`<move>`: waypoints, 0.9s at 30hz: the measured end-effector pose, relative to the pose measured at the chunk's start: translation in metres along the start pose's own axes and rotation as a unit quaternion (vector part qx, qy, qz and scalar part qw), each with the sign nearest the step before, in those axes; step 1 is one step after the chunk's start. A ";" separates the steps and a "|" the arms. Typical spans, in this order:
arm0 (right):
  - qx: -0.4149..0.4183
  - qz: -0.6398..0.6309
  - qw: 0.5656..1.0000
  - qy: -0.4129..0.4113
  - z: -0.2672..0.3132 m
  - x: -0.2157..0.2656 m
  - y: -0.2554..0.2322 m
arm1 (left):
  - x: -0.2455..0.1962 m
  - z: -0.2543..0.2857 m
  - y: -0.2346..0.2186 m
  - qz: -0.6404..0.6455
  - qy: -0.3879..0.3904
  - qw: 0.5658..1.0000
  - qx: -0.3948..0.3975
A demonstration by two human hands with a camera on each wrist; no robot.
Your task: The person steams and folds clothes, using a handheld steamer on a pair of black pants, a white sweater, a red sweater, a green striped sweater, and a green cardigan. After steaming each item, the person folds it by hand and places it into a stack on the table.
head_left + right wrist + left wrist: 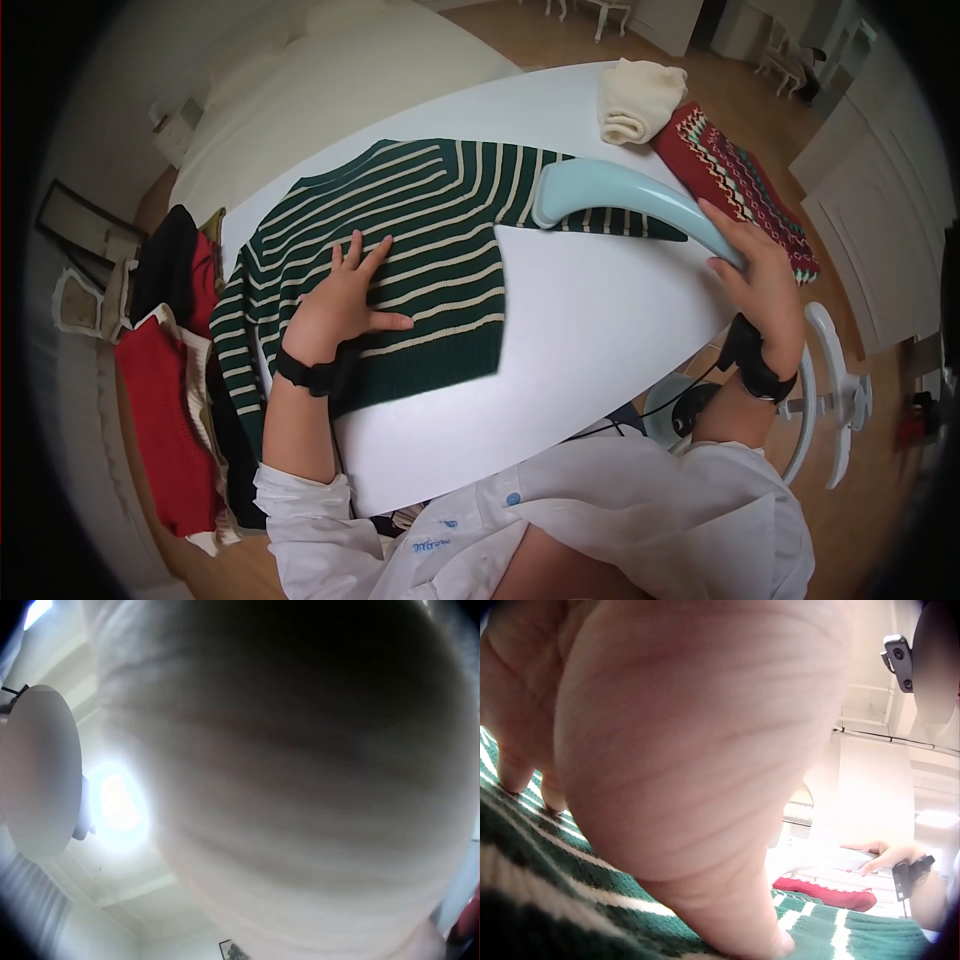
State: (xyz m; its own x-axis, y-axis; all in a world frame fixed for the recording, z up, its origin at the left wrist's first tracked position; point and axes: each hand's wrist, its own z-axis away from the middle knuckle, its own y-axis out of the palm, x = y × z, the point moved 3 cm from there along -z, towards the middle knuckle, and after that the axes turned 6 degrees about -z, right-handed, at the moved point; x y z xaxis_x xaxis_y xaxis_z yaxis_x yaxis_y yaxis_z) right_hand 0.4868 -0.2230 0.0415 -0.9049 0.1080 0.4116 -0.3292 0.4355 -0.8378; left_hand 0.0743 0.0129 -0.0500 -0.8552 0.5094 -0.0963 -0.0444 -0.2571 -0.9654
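Observation:
A dark green sweater [400, 270] with cream stripes lies spread on a white ironing board [600, 290], one sleeve stretched out to the right. My left hand [345, 295] rests on its body with the fingers spread; in the left wrist view the fingertips [514, 776] touch the striped knit. In my right hand [755, 265] I grip the handle end of a pale blue garment steamer [640, 195]. Its broad head lies over the outstretched sleeve, covering part of it. The right wrist view is mostly filled by the blurred right hand [300, 787].
A rolled cream garment [640, 100] and a folded red patterned knit [735, 180] lie at the board's far right. Red, black and cream clothes [175, 430] are piled beyond its left edge. A pale blue stand [835, 400] is at lower right, and a bed [340, 70] behind.

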 end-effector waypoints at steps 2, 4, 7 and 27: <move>-0.007 -0.016 1.000 0.014 0.015 -0.012 -0.020 | 0.000 0.000 -0.001 -0.002 -0.003 1.000 -0.001; -0.010 -0.008 0.999 0.041 0.032 -0.026 -0.038 | 0.000 0.000 0.001 -0.003 -0.002 1.000 -0.003; -0.026 0.035 0.997 0.063 0.056 -0.036 -0.061 | 0.001 -0.001 0.001 -0.008 -0.001 1.000 -0.006; -0.065 0.083 0.993 0.051 0.027 -0.026 -0.026 | 0.001 0.000 0.001 -0.005 -0.002 1.000 -0.005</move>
State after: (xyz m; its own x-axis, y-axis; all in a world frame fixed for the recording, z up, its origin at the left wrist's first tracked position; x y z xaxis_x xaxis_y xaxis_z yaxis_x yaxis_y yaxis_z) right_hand 0.5111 -0.2608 0.0429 -0.9094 0.2753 0.3119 -0.1341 0.5158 -0.8461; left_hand 0.0735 0.0127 -0.0512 -0.8565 0.5090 -0.0855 -0.0480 -0.2434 -0.9687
